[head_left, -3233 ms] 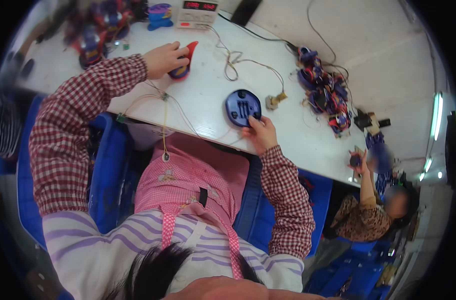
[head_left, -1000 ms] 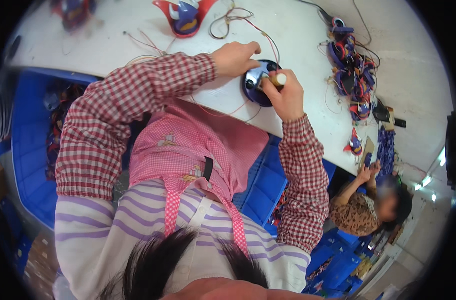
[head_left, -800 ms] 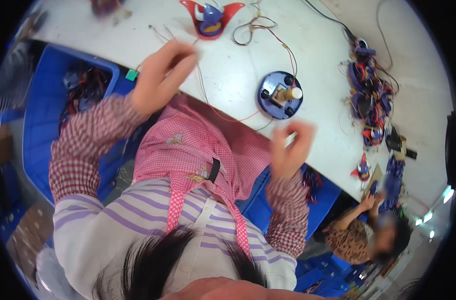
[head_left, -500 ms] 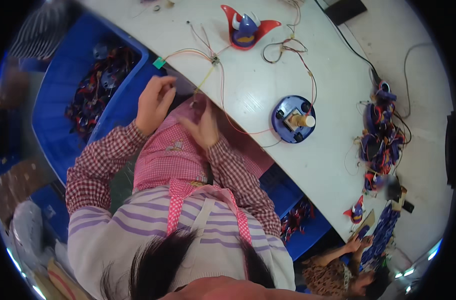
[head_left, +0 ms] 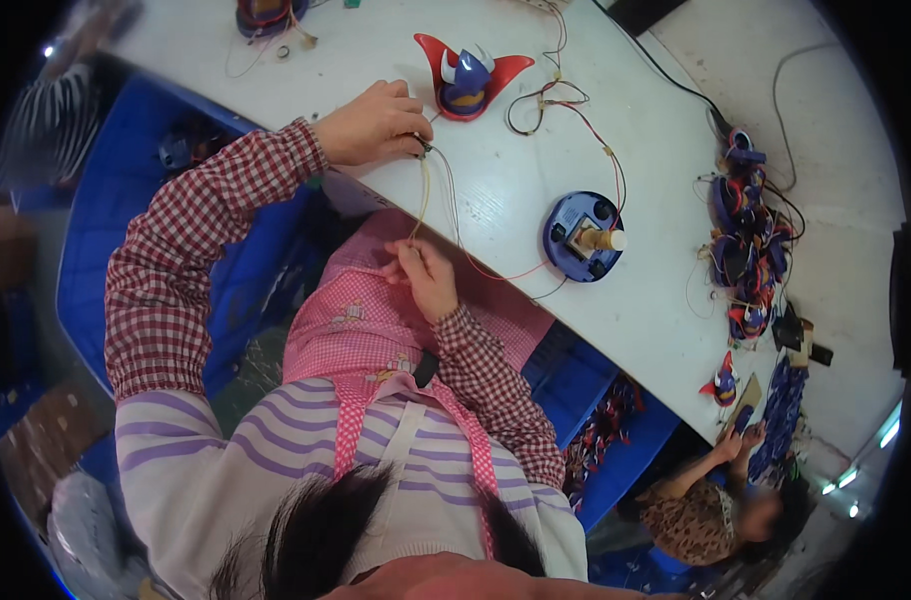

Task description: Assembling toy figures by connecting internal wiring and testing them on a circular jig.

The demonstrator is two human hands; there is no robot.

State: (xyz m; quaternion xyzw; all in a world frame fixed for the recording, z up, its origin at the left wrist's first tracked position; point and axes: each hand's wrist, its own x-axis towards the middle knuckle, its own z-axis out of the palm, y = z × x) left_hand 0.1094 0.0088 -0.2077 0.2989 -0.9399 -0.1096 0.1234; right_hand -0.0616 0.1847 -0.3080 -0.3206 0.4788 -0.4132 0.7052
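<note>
My left hand (head_left: 376, 125) reaches over the table's front edge, its fingers closed on a small wire junction whose details are hidden. A yellow wire (head_left: 425, 200) hangs from that junction down to my right hand (head_left: 426, 278), whose fingertips pinch its lower end above my lap. Thin red and dark wires run on to a round blue-purple toy base (head_left: 581, 237) with a pale cylindrical part standing on it. Just beyond my left hand rests a toy head (head_left: 467, 82) in purple with white horns and red wing-like sides.
Blue bins with toy parts stand left of me (head_left: 86, 250) and under the table (head_left: 641, 440). A row of wired toys (head_left: 751, 230) lines the table's far right. Looped wires (head_left: 548, 105) lie behind the base. A co-worker (head_left: 701, 515) sits at lower right, hands on a part.
My left hand has moved up and right from beside the bin onto the wire junction. My right hand has shifted slightly and now pinches the yellow wire. The view has shifted a little.
</note>
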